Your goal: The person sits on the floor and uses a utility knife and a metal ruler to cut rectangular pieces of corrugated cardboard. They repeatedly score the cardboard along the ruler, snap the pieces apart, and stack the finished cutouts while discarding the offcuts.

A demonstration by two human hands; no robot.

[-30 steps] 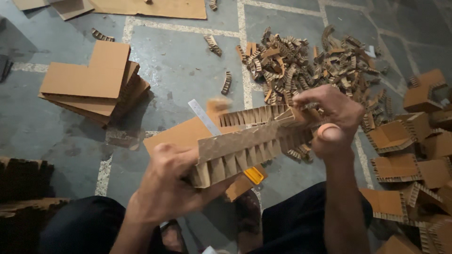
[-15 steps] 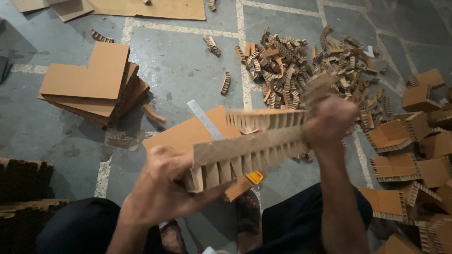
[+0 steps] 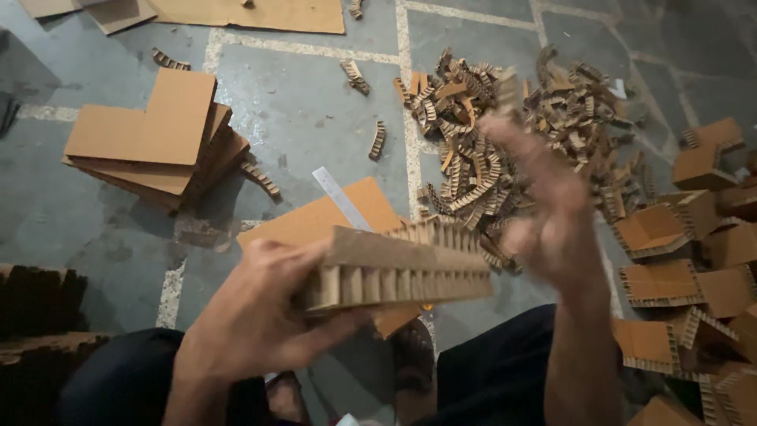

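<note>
My left hand (image 3: 260, 315) grips a thick honeycomb cardboard piece (image 3: 398, 268) by its left end, holding it level above my lap with its open cells facing me. My right hand (image 3: 544, 205) is blurred in the air to the right of the piece, fingers spread, holding nothing and apart from the board. Behind it on the floor lies a heap of torn cardboard strips (image 3: 481, 150). A flat brown cardboard sheet (image 3: 315, 217) with a metal ruler (image 3: 341, 197) on it lies under the held piece.
A stack of L-shaped cardboard sheets (image 3: 154, 138) sits at the left. Several trimmed honeycomb pieces (image 3: 678, 268) are piled at the right. Loose strips (image 3: 377, 140) dot the grey tiled floor. Large flat sheets (image 3: 252, 12) lie at the top edge.
My right hand has let go of the piece's right end and swung up and away towards the strip heap. The left hand has levelled the piece.
</note>
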